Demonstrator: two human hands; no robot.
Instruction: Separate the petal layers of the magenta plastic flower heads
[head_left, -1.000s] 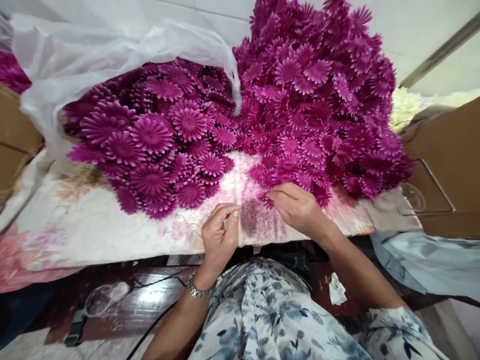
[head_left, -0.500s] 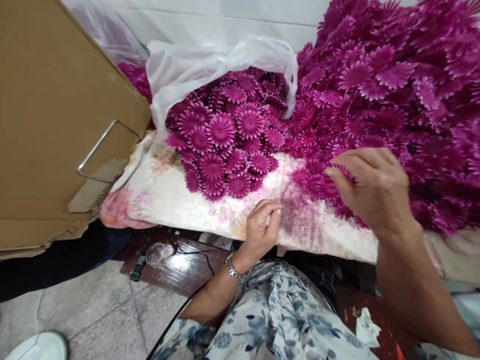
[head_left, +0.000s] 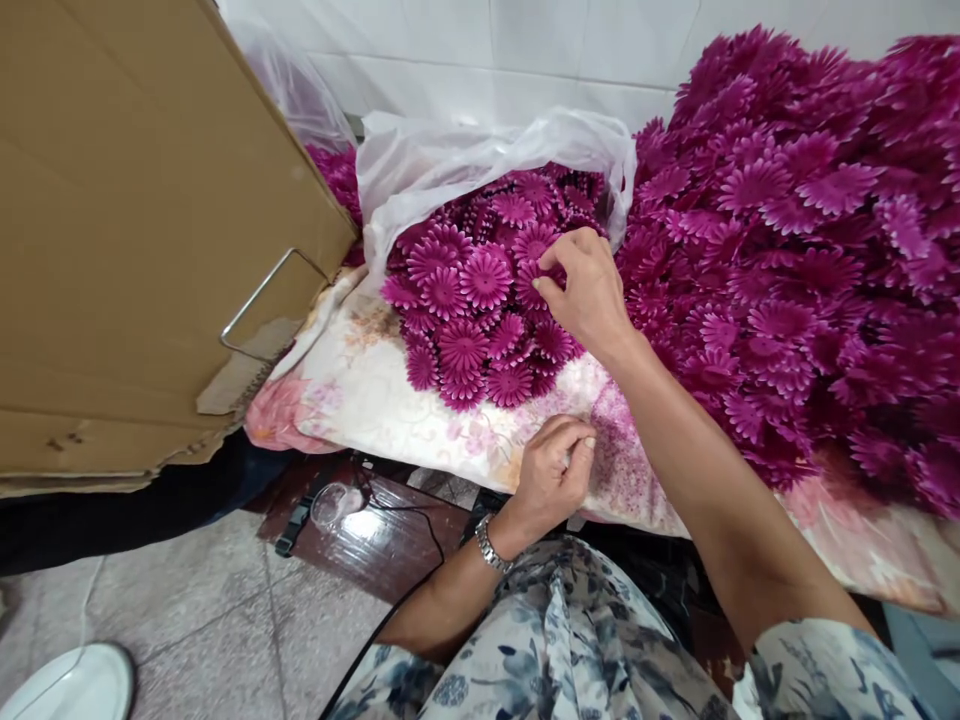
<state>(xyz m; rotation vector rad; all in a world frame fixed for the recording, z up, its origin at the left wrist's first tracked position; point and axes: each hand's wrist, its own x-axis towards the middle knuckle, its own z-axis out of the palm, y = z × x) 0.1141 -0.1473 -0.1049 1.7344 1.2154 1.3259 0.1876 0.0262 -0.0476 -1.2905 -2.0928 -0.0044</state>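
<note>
I'm seeing a big cardboard box (head_left: 150,200) towering on the left, a metal loop (head_left: 253,296) sticking from it, white tiled wall (head_left: 450,40) behind, grey tiled floor (head_left: 210,620) below, black buckle (head_left: 291,532) by a shiny brown board (head_left: 397,565)

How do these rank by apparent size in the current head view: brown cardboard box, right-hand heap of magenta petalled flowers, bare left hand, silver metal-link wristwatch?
1. Cardboard box and magenta flower heap: too alike to rank, both cut off by the frame.
2. Left hand.
3. Silver wristwatch.
</note>
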